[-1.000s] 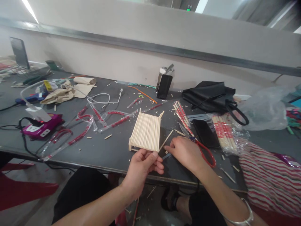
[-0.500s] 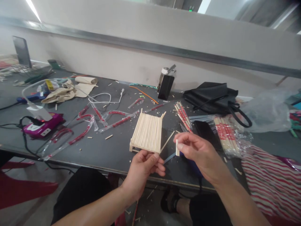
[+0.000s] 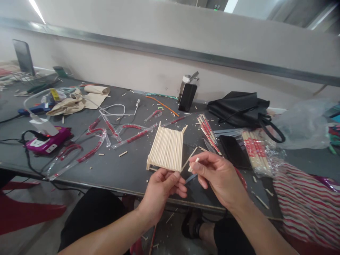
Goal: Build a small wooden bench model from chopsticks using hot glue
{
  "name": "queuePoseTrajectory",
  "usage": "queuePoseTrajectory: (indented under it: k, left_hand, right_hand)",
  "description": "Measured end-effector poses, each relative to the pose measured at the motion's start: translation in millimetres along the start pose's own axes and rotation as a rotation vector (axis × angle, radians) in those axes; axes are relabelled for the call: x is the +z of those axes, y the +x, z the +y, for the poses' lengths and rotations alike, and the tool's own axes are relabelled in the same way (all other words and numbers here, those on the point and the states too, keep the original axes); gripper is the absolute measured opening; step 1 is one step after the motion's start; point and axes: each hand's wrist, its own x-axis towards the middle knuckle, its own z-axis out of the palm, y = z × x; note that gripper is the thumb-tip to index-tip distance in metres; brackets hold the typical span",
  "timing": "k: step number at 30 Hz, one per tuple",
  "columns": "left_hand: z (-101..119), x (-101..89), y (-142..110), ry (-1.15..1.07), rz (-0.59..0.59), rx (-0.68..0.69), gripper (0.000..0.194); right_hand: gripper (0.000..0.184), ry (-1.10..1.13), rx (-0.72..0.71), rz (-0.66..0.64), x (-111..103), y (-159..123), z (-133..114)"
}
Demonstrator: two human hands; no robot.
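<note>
A small slatted platform of pale wooden sticks (image 3: 167, 147) stands at the front of the dark table, with short stubs rising at its back corners. My left hand (image 3: 166, 184) grips its near right edge between thumb and fingers. To the right, my right hand (image 3: 212, 173) pinches short pieces of wooden stick (image 3: 193, 165) between thumb and fingertips, slightly apart from the platform. A longer loose stick (image 3: 190, 159) lies on the table between the hand and the platform.
Bundled chopsticks in red-printed wrappers (image 3: 208, 132) and a packed bundle (image 3: 255, 150) lie right, near a dark phone (image 3: 235, 151) and black bag (image 3: 239, 109). Another phone (image 3: 187, 97) leans upright at the back. Torn wrappers (image 3: 132, 136), cables and a purple power strip (image 3: 49, 140) lie left.
My right hand has moved a little left, toward the platform, and the stick pieces in it have tilted. My left hand and the platform have hardly moved.
</note>
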Motion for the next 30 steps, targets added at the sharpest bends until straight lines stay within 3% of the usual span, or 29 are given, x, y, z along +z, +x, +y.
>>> queuePoseTrajectory:
  k: [12, 30]
  left_hand:
    - [-1, -1.9, 1, -0.029, -0.028, 0.005, 0.016]
    - [-1, -2.7, 1, -0.025, -0.022, 0.008, 0.016]
  right_hand:
    - [0.013, -0.518, -0.229, 0.171, 9, -2, 8]
    - [0.006, -0.553, -0.317, 0.112, 11, 2, 9]
